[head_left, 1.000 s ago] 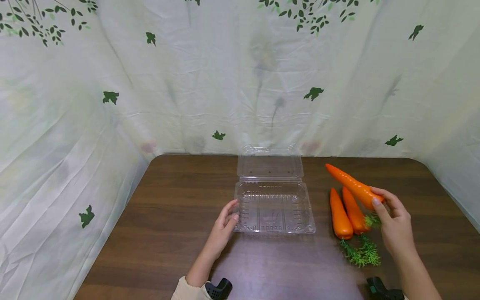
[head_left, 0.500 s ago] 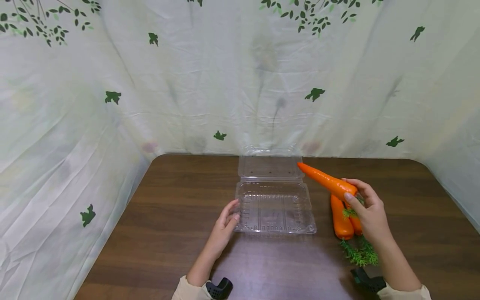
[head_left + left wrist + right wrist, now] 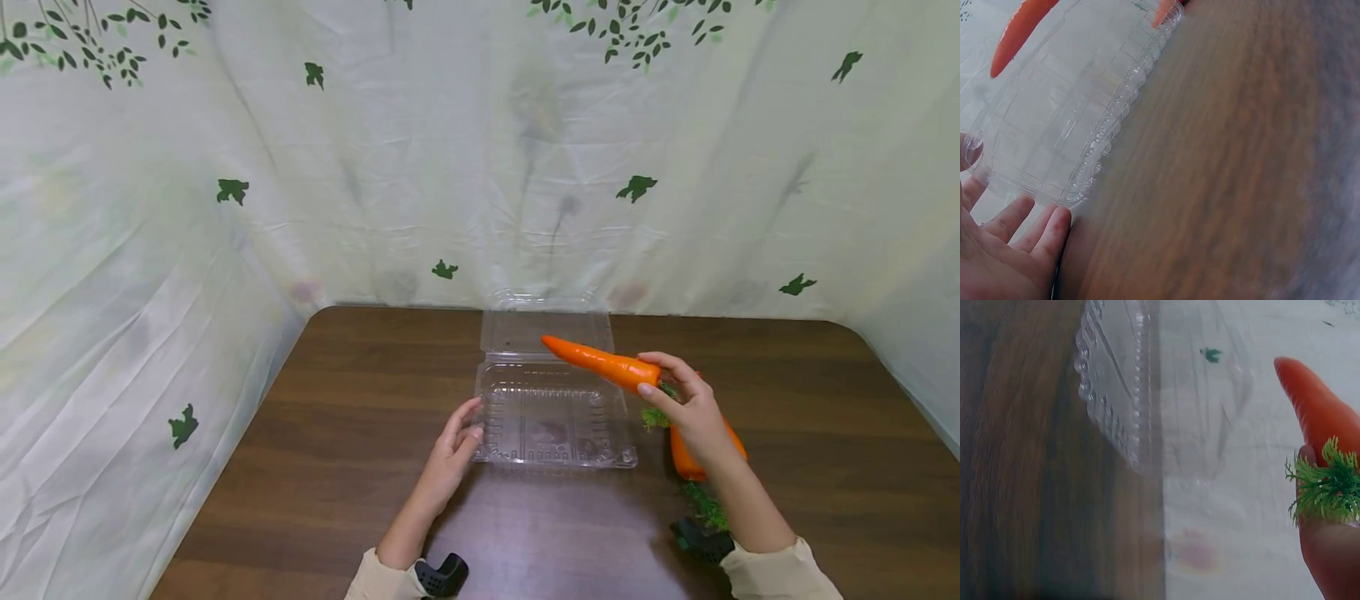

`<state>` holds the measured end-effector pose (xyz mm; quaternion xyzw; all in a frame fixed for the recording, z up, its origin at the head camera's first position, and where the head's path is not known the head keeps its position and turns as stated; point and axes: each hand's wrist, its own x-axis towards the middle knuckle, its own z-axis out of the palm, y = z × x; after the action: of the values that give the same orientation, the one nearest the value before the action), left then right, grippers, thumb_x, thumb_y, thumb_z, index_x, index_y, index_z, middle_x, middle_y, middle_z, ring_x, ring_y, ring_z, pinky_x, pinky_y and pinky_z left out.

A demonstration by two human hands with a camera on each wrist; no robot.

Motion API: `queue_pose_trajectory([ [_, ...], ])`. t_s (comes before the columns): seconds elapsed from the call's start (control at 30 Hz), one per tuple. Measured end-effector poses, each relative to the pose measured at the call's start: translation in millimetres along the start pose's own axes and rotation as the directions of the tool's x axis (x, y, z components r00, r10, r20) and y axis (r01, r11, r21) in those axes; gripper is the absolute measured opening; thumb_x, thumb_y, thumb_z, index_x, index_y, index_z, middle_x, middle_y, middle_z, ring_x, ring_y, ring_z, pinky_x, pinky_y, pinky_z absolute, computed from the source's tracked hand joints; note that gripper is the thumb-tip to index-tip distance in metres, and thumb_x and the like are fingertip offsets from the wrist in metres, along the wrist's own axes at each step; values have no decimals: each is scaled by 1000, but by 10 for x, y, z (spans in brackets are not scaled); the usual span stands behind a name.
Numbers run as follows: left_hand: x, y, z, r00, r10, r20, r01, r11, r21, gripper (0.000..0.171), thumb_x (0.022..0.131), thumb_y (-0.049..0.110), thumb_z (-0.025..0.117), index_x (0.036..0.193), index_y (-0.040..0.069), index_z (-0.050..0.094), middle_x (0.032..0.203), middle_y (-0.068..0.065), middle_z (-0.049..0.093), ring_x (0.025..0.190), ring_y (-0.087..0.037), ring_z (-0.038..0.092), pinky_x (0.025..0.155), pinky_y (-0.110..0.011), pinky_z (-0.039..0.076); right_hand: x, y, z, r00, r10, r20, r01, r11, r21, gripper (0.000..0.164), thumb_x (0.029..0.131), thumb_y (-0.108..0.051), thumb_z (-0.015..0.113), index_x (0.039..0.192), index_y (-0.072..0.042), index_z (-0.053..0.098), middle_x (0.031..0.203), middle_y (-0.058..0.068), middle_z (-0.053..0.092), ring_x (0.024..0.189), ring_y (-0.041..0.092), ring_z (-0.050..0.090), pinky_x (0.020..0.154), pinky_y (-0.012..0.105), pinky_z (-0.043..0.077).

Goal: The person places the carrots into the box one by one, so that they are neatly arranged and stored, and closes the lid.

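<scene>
My right hand (image 3: 693, 412) grips an orange carrot (image 3: 600, 362) by its thick end, thumb on the near side and fingers on the far side. Its tip points left, over the hinge area of a clear plastic clamshell container (image 3: 525, 429). Short green leaves (image 3: 1329, 484) stick out by the palm in the right wrist view. At the container's left edge, my left hand (image 3: 446, 458) touches the rim with thumb and fingertips, the other fingers loosely extended in the left wrist view. The container's lid (image 3: 510, 333) lies folded back toward the curtain.
More orange carrots (image 3: 684, 454) with green tops (image 3: 705, 504) lie on the table right of the container, partly hidden under my right forearm. A brown wooden table (image 3: 360, 392) ends at a white printed curtain (image 3: 390, 167). Black devices (image 3: 442, 575) sit on both wrists.
My right hand has carried the carrot leftward, from above the other carrots to over the container's back right part. The left hand has stayed at the container's left edge.
</scene>
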<state>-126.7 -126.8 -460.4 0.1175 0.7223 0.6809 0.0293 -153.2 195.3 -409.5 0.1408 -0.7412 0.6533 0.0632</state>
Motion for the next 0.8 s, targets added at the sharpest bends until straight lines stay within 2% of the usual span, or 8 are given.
queue_pose_trajectory([
  [0.3,-2,14,5,1000,-18,-10,18,1000,5,44,94,4,44,136,3,31,136,-22,32,116,-39,40,91,-45,34,111,92,238,989,47,144,-49,999,12,36,89,-10,57,123,-4,46,124,11,45,105,22,43,73,30,48],
  [0.5,-4,20,4,1000,-15,-10,15,1000,9,44,94,4,44,136,1,30,137,-22,31,118,-40,39,94,-49,31,172,132,363,976,60,211,-72,996,48,36,87,-10,59,120,-4,48,119,10,45,96,23,49,67,31,49],
  [0.67,-9,33,5,1000,-14,-7,15,1000,8,44,94,5,44,136,1,30,137,-22,31,119,-40,38,95,-49,30,208,183,427,971,20,239,-32,998,45,34,85,-5,60,117,-2,50,116,14,48,92,22,51,68,31,49],
  [0.8,-14,47,10,1000,-16,-6,16,1000,6,44,94,4,43,136,1,31,137,-22,31,118,-40,39,94,-49,31,192,209,456,964,-26,265,15,999,46,34,83,-1,61,115,2,50,117,18,48,95,20,51,72,28,48],
])
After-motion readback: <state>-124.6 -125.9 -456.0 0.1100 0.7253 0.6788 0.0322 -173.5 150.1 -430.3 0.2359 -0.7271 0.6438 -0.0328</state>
